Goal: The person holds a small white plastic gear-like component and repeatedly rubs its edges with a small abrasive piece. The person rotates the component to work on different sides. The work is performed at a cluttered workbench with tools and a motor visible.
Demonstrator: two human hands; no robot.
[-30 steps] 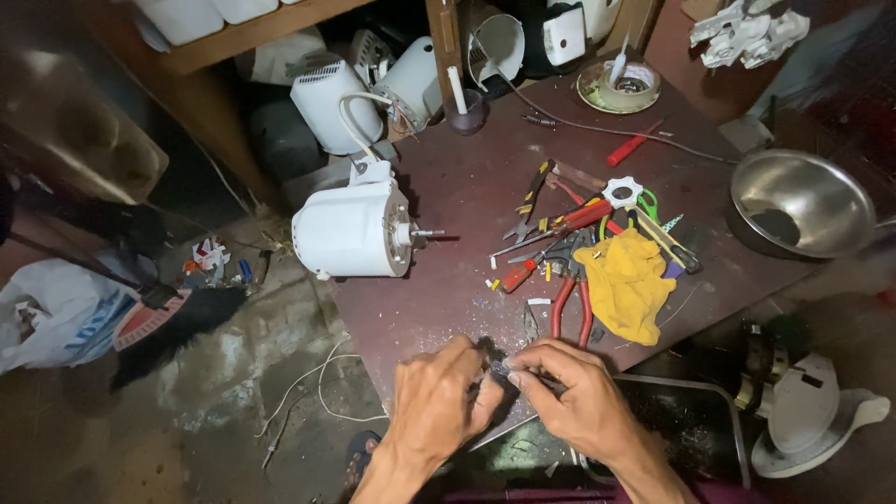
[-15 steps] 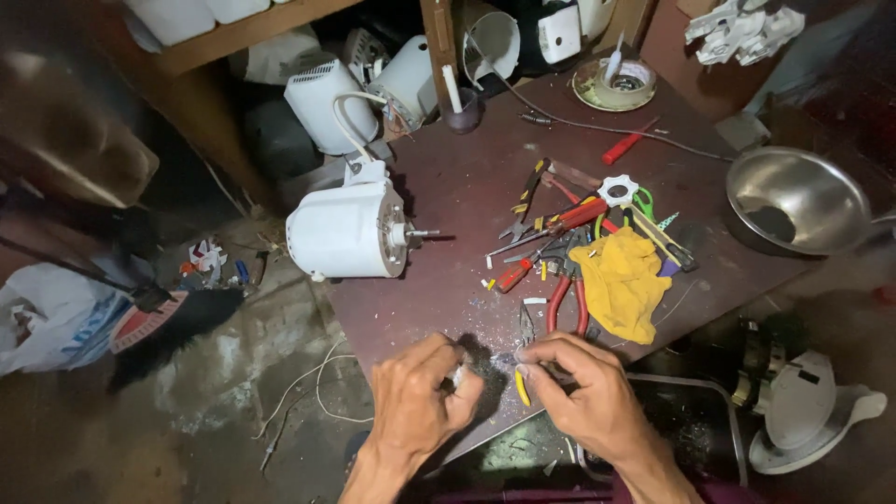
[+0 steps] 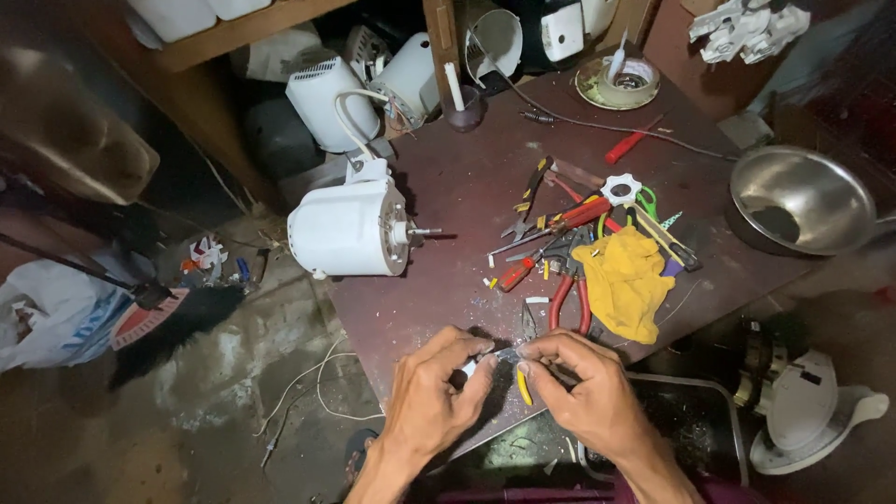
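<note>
While both hands meet at near table [image 3: 439, 196] edge: left hand [image 3: 431, 397] fingers curled, pinching small pale part [image 3: 504, 356]; right hand [image 3: 583, 392] fingertips closed on its other end. Part tiny, whitish-metallic, details unclear; yellow-handled tool [image 3: 524, 384] just beneath.

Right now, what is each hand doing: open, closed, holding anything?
Left hand: fingers pinched on one end of a small grey part.
Right hand: fingers pinched on the other end of it.
</note>
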